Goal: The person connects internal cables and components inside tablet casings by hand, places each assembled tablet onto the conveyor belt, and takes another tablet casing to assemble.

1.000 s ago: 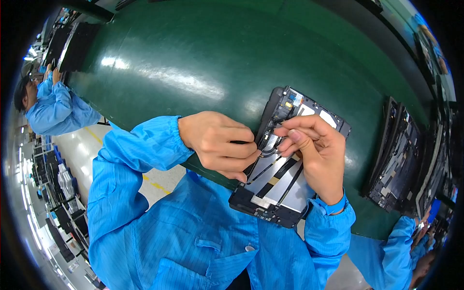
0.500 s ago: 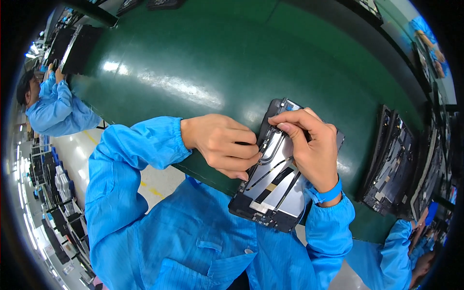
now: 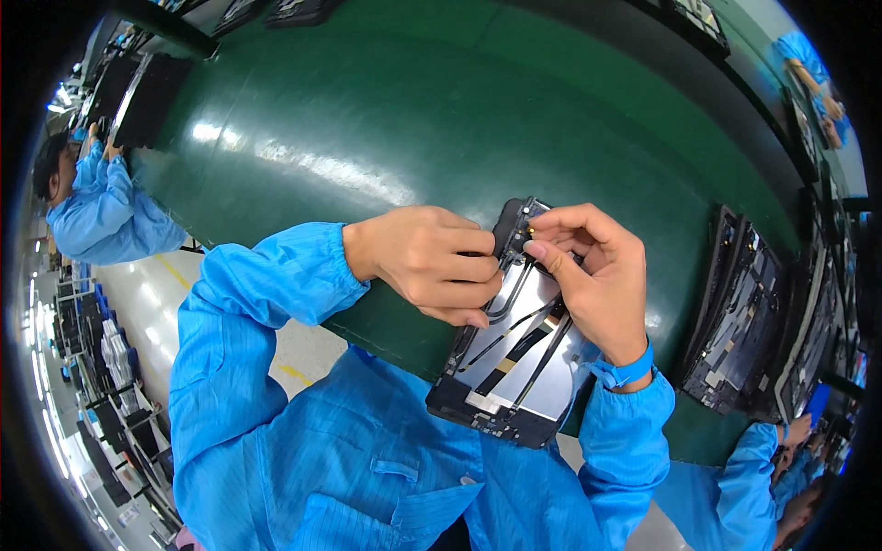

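An opened tablet-like device [image 3: 537,376], with a silver inner plate, black flat cables and a dark frame, lies tilted in front of me at the table's near edge. My left hand [image 3: 436,262] is closed on its left side, fingers curled and thumb pointing down along the edge; the fingertips are partly hidden. Over the device's upper end is my right hand [image 3: 593,271], wearing a blue wristband [image 3: 623,372]. Its thumb and index finger stand slightly apart above the dark circuit parts, with a small gold spot [image 3: 531,232] between them. I see nothing gripped there.
Similar opened devices [image 3: 735,321] lean in a group on the right of the green table [image 3: 367,119]. Dark panels [image 3: 152,101] stand at far left beside a person in blue [image 3: 110,211]. Another person's blue sleeve [image 3: 749,477] shows at lower right.
The right thumb and index finger have parted slightly, uncovering the gold spot. The device's upper end appears a little further left. My left hand keeps its hold.
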`<state>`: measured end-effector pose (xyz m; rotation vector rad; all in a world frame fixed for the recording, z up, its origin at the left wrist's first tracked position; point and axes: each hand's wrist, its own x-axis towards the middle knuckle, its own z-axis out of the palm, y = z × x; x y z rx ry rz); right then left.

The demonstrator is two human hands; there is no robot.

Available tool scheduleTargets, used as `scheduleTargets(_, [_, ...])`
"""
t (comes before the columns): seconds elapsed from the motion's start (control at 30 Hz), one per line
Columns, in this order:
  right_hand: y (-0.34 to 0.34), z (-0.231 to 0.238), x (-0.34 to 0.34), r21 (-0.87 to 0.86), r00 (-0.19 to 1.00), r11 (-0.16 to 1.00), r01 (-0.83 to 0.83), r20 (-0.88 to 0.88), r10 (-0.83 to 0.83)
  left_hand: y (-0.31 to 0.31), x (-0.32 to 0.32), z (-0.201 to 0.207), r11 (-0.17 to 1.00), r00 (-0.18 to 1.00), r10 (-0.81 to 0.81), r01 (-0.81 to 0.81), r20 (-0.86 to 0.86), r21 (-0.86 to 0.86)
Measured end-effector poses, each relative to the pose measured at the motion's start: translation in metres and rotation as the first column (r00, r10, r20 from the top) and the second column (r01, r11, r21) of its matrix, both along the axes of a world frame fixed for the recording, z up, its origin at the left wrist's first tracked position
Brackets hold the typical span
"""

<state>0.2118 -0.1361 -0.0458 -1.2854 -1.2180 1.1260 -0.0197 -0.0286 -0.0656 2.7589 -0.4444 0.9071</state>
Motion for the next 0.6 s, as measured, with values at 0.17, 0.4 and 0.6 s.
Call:
scheduleTargets(0.17, [-0.003, 0.005, 0.001, 0.042, 0.990, 0.998, -0.036, 0.135, 0.030, 0.006, 0.001, -0.002, 0.997, 0.998, 0.064, -0.065, -0.022, -0.047])
scheduleTargets(0.4, [-0.007, 0.006, -0.002, 0.000, 0.989, 1.000, -0.013, 0.148, 0.013, -0.003, -0.007, -0.008, 0.981, 0.994, 0.094, -0.101, -0.054, -0.164])
scheduleTargets(0.6, [-0.003, 0.019, -0.003, 0.026, 0.971, 0.999, -0.022, 0.240, 0.015, 0.001, -0.007, 0.009, 0.983, 0.982, 0.128, -0.144, -0.141, -0.113])
